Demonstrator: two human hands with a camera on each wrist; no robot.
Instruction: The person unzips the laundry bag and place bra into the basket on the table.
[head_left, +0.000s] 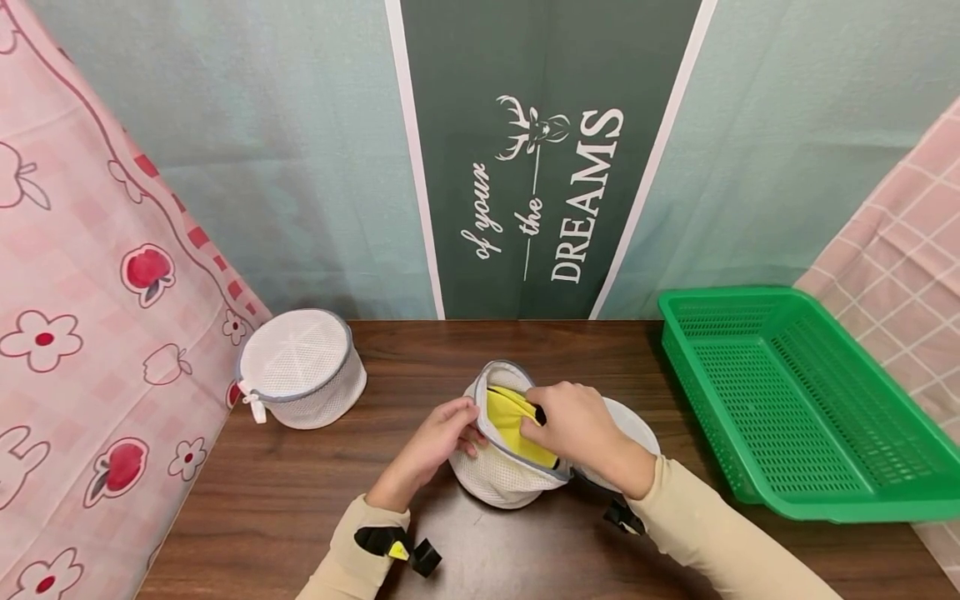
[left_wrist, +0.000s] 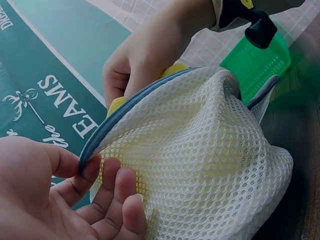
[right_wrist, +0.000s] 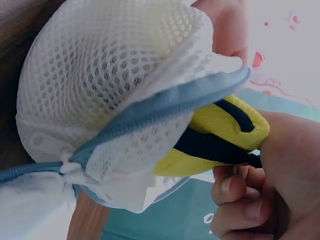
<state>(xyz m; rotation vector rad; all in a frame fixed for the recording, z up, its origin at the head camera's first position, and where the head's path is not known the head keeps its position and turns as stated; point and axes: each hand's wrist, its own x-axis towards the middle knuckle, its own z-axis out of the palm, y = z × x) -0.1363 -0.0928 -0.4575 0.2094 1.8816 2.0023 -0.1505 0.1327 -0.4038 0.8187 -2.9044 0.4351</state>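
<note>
A round white mesh laundry bag (head_left: 498,483) with a blue-grey zip edge stands unzipped at the middle of the table. Its lid (head_left: 633,425) is folded back to the right, partly behind my right forearm. My left hand (head_left: 442,429) pinches the rim between thumb and forefinger, other fingers loosely bent against the mesh (left_wrist: 200,150). At the mouth, my right hand (head_left: 581,421) pinches a yellow cloth item (head_left: 506,417) with black trim (right_wrist: 215,145). Part of that cloth sits inside the bag, showing faintly through the mesh; its full shape is hidden.
Another round mesh laundry bag (head_left: 300,358), zipped up, stands at the back left of the brown table (head_left: 262,500). A green plastic basket (head_left: 810,408) lies at the right. Curtains (head_left: 337,167) hang behind and at both sides.
</note>
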